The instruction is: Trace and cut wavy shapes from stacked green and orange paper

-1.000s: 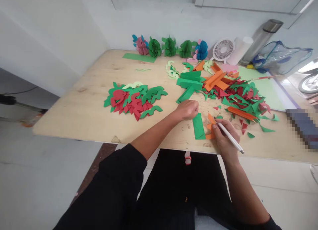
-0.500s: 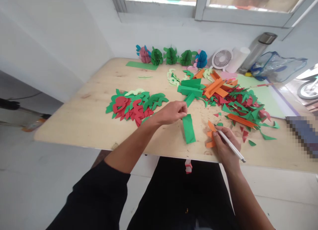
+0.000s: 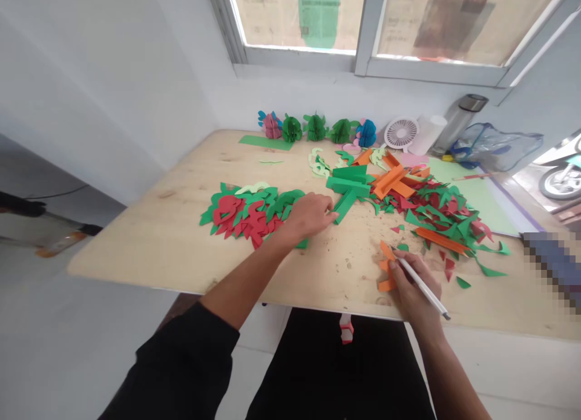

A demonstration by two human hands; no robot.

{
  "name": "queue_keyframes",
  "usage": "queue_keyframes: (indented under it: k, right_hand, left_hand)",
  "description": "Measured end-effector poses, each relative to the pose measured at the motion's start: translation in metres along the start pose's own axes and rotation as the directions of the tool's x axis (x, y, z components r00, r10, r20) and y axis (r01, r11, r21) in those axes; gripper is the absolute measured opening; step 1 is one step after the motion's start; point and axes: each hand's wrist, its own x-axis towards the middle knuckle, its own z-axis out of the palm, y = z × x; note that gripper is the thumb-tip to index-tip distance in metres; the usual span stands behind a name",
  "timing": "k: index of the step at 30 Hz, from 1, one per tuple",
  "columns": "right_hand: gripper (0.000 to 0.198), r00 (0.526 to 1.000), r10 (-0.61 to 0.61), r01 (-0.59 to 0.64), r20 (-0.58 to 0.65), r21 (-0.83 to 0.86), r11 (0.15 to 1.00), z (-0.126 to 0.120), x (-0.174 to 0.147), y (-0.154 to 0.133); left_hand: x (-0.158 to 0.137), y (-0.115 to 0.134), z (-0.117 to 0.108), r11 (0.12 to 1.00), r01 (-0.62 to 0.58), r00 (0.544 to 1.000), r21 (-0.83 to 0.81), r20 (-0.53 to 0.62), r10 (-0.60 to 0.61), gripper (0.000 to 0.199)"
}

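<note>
My left hand [image 3: 313, 214] is over the right side of a pile of red and green paper cut-outs [image 3: 247, 213]. Its fingers are loosely bent and apart, with the tips at the near end of a folded green paper strip [image 3: 345, 206]. Part of a green paper piece [image 3: 302, 243] shows beside my left wrist; the rest is hidden. Near the front edge, my right hand [image 3: 415, 284] grips a white pen [image 3: 424, 290], its back end pointing down to the right. Under those fingers lies an orange paper cut-out [image 3: 385, 266] with notched edges.
Green folded strips [image 3: 349, 181], orange folded strips [image 3: 390, 181] and a heap of red and green scraps [image 3: 447, 205] lie to the right. Honeycomb paper figures [image 3: 315, 128], a small fan [image 3: 402, 134] and a flask [image 3: 460, 123] line the wall. A clear pouch [image 3: 497, 146] sits at back right.
My left hand has moved left and off the green strip that lay in front of me; that spot is now bare. The view has tilted up. My right hand still holds the pen.
</note>
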Motion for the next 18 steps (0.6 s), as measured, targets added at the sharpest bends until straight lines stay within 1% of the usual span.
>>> queue_keyframes:
  k: [4, 8, 10, 14, 18]
  right_hand:
    - [0.035, 1.0, -0.009, 0.009, -0.003, -0.013, 1.0, -0.001, 0.0, 0.0]
    - [0.034, 1.0, -0.026, 0.026, -0.001, -0.017, 1.0, -0.001, 0.001, 0.004]
    - [0.033, 1.0, -0.022, 0.022, 0.001, 0.002, 1.0, 0.0, 0.0, 0.006]
    - [0.034, 1.0, -0.027, 0.027, 0.013, 0.011, 1.0, 0.0, -0.001, 0.009]
    - [0.031, 0.999, -0.037, 0.036, 0.024, 0.023, 0.999, -0.001, -0.002, 0.008]
  left_hand:
    - [0.006, 0.009, 0.018, 0.998, 0.038, 0.999, 0.049, 0.017, -0.039, 0.013]
    - [0.011, 0.011, 0.027, 0.993, 0.088, 0.996, 0.078, 0.019, -0.089, 0.014]
    - [0.012, 0.01, 0.031, 0.989, 0.122, 0.992, 0.082, 0.02, -0.124, 0.017]
    - [0.016, 0.009, 0.037, 0.983, 0.174, 0.984, 0.064, 0.024, -0.176, 0.022]
    - [0.018, 0.008, 0.039, 0.981, 0.192, 0.981, 0.007, 0.0, -0.192, 0.025]
